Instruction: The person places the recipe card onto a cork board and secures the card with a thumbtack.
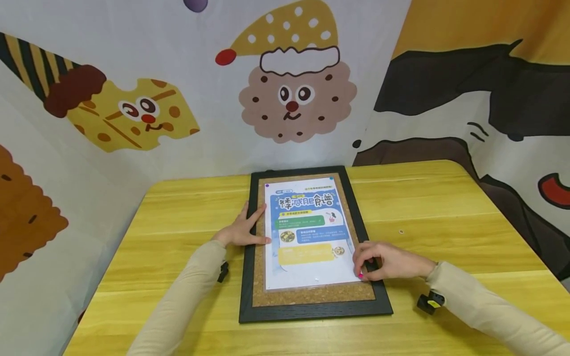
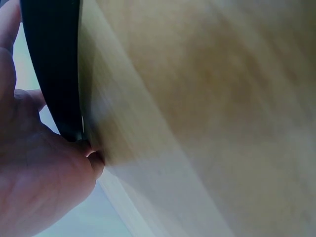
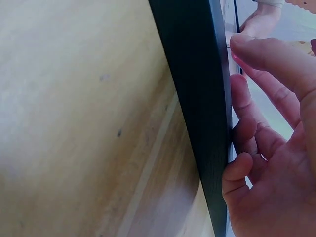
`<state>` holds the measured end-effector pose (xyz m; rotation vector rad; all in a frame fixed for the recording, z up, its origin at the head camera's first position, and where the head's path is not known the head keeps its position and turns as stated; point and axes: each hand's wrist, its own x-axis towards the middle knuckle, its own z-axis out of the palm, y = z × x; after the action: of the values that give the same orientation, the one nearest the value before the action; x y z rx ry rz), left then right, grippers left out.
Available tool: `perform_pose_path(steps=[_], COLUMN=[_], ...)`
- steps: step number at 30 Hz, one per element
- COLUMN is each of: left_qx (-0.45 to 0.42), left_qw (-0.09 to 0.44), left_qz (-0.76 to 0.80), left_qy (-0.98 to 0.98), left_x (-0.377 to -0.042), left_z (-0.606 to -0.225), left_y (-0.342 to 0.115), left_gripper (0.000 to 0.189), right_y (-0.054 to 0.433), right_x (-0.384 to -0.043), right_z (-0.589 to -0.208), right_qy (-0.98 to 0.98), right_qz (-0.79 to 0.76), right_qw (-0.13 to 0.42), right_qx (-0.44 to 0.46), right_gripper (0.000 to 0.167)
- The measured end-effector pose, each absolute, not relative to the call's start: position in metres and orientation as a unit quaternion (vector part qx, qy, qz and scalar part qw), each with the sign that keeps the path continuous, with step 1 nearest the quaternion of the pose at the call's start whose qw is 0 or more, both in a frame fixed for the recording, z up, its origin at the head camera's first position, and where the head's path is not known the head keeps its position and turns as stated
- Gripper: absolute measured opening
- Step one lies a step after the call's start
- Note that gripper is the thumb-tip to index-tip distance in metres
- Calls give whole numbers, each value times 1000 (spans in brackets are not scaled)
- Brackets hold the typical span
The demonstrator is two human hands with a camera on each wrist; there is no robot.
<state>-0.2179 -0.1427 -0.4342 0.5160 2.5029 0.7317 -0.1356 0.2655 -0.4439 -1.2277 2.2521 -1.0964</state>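
Low and right of centre, the poster [image 1: 305,272] could be creased if the pink pin [image 1: 360,276], pinched by the right hand [image 1: 391,259], is pushed aslant, the left hand [image 1: 242,230] being spread left of centre.

"Is your head picture bright?"
"Yes, to the far corners of the desk [image 1: 187,207]."
"And your wrist pictures?"
"Dimmer. The desk looks blurry in both, with soft shadow beside the black frame [image 2: 54,64]."
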Motion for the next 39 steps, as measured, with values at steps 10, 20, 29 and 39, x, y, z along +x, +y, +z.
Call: perform_pose_path(steps=[10,20,29,39], left_qx=[190,193,195,195], left_qw=[239,238,235,236], left_qz=[263,268,268,265], left_qy=[915,913,914,914], left_x=[-219,-217,-217,-216], left_z=[-435,-433,-432,-432], left_y=[-143,-143,-143,-143], left_gripper=[104,103,103,102], right_y=[265,265,266,264], right_x=[-135,-136,-139,-142], right_z=[-442,-443,-443,-442], right_qy=[789,782,776,781], right_qz=[-396,-405,-419,-416], right_qw=[185,186,206,229], right_qx=[-433,-435,-425,-406], right_gripper=[7,9,5,6])
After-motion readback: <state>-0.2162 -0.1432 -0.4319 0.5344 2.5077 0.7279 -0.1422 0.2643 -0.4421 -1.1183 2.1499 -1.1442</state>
